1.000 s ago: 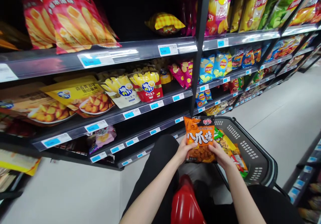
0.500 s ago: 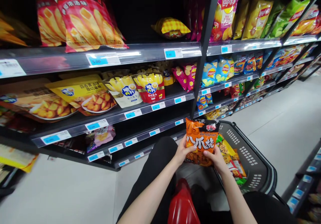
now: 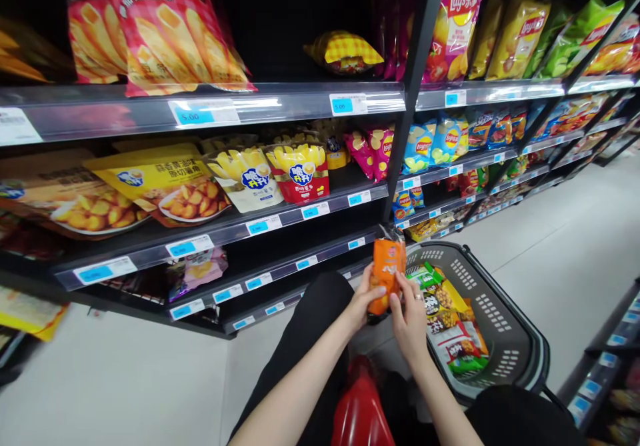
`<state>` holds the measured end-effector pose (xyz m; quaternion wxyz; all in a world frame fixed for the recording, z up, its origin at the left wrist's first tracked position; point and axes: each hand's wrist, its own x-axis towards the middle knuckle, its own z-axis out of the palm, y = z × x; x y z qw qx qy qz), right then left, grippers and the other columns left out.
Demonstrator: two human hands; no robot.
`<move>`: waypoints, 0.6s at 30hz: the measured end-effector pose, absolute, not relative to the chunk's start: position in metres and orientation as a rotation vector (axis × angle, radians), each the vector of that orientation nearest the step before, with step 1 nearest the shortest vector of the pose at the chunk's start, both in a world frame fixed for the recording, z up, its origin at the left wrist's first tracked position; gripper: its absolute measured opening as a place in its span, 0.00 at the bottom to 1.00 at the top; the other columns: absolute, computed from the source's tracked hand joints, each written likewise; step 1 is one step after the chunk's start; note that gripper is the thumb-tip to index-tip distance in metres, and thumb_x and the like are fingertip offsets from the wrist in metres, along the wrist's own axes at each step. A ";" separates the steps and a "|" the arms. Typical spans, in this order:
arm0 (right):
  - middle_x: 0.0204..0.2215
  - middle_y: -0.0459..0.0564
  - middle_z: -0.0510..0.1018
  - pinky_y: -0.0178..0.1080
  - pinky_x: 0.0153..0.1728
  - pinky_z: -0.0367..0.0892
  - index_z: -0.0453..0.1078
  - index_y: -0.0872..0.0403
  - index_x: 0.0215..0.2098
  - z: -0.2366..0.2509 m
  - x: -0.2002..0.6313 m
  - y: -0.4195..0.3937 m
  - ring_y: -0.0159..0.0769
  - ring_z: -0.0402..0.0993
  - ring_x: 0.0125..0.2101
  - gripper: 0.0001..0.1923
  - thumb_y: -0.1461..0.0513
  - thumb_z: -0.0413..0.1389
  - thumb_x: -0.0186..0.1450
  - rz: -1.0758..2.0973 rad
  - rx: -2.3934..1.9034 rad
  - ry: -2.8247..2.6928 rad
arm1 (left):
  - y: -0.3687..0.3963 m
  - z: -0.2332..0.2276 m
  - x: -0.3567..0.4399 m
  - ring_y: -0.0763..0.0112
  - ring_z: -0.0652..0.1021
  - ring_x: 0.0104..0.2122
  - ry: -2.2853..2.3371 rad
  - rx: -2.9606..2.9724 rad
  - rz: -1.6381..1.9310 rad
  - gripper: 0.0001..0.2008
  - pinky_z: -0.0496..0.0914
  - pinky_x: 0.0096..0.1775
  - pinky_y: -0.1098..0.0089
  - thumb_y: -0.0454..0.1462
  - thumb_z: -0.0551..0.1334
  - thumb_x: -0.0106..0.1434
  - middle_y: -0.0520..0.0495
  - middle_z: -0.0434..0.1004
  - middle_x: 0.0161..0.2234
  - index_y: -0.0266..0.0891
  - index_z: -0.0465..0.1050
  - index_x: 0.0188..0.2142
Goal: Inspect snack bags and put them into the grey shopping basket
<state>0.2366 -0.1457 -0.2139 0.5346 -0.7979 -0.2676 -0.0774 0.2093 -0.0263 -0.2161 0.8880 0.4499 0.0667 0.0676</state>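
I hold an orange snack bag (image 3: 387, 267) upright in front of me, turned so that mostly its narrow edge faces the camera. My left hand (image 3: 365, 298) grips its left side and lower part. My right hand (image 3: 411, 318), with a ring on one finger, touches its right side with the fingers up against the bag. Just right of the bag stands a dark grey shopping basket (image 3: 505, 326) holding several snack packets (image 3: 453, 326).
Black store shelves (image 3: 280, 216) with blue price tags run along the left, stocked with fry-snack bags (image 3: 295, 173) and Lay's chip bags (image 3: 440, 136). A red object (image 3: 361, 406) sits below my arms. A second shelf unit (image 3: 610, 353) stands at the right.
The orange bag has turned from facing me flat to nearly edge-on, and my right hand has shifted up along its right side. The view has drifted slightly.
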 end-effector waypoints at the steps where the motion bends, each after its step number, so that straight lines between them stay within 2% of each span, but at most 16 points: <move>1: 0.46 0.55 0.69 0.47 0.49 0.59 0.66 0.51 0.49 -0.211 0.237 -0.147 0.42 0.63 0.48 0.16 0.57 0.46 0.65 -0.188 -1.880 -0.685 | -0.022 -0.214 0.209 0.55 0.72 0.49 0.173 0.873 0.124 0.38 0.65 0.50 0.59 0.35 0.66 0.47 0.41 0.69 0.51 0.41 0.55 0.57; 4: 0.40 0.53 0.71 0.47 0.45 0.61 0.69 0.52 0.41 -0.207 0.248 -0.155 0.42 0.66 0.43 0.13 0.55 0.52 0.62 -0.250 -1.853 -0.555 | -0.009 -0.212 0.206 0.56 0.75 0.44 0.236 0.781 0.086 0.32 0.68 0.46 0.60 0.33 0.65 0.45 0.42 0.74 0.45 0.39 0.61 0.51; 6: 0.42 0.55 0.71 0.47 0.44 0.63 0.65 0.53 0.45 -0.209 0.260 -0.162 0.43 0.67 0.42 0.22 0.51 0.57 0.56 -0.179 -1.795 -0.334 | -0.005 -0.214 0.204 0.55 0.76 0.43 0.257 0.736 0.069 0.28 0.68 0.46 0.59 0.35 0.64 0.45 0.41 0.76 0.43 0.37 0.64 0.48; 8: 0.47 0.58 0.69 0.47 0.43 0.65 0.62 0.53 0.50 -0.213 0.269 -0.167 0.45 0.68 0.43 0.32 0.47 0.59 0.52 0.125 -1.620 -0.275 | -0.003 -0.215 0.203 0.53 0.75 0.44 0.252 0.702 0.041 0.27 0.68 0.47 0.58 0.37 0.62 0.44 0.40 0.76 0.42 0.35 0.66 0.46; 10: 0.49 0.57 0.69 0.46 0.44 0.66 0.61 0.52 0.50 -0.216 0.271 -0.169 0.45 0.69 0.46 0.34 0.45 0.59 0.51 0.422 -1.378 -0.321 | -0.005 -0.214 0.202 0.50 0.73 0.47 0.206 0.703 0.001 0.29 0.66 0.48 0.56 0.37 0.62 0.42 0.39 0.76 0.43 0.34 0.66 0.47; 12: 0.47 0.55 0.72 0.47 0.46 0.66 0.63 0.51 0.49 -0.214 0.268 -0.167 0.46 0.69 0.47 0.33 0.45 0.60 0.50 0.526 -1.236 -0.310 | -0.007 -0.210 0.202 0.50 0.71 0.50 0.150 0.758 -0.031 0.31 0.64 0.51 0.56 0.35 0.62 0.41 0.40 0.75 0.46 0.35 0.66 0.49; 15: 0.43 0.53 0.75 0.50 0.47 0.65 0.64 0.52 0.48 -0.204 0.260 -0.162 0.48 0.71 0.46 0.33 0.50 0.64 0.47 0.505 -1.198 -0.227 | -0.012 -0.202 0.201 0.53 0.69 0.53 0.158 0.902 -0.003 0.34 0.63 0.53 0.58 0.35 0.64 0.42 0.45 0.72 0.50 0.41 0.63 0.53; 18: 0.45 0.51 0.75 0.50 0.49 0.64 0.63 0.52 0.49 -0.199 0.264 -0.156 0.48 0.70 0.47 0.36 0.52 0.67 0.44 0.511 -1.137 -0.316 | -0.013 -0.205 0.207 0.53 0.73 0.48 0.339 1.018 0.030 0.35 0.68 0.48 0.58 0.40 0.68 0.43 0.44 0.73 0.48 0.42 0.63 0.52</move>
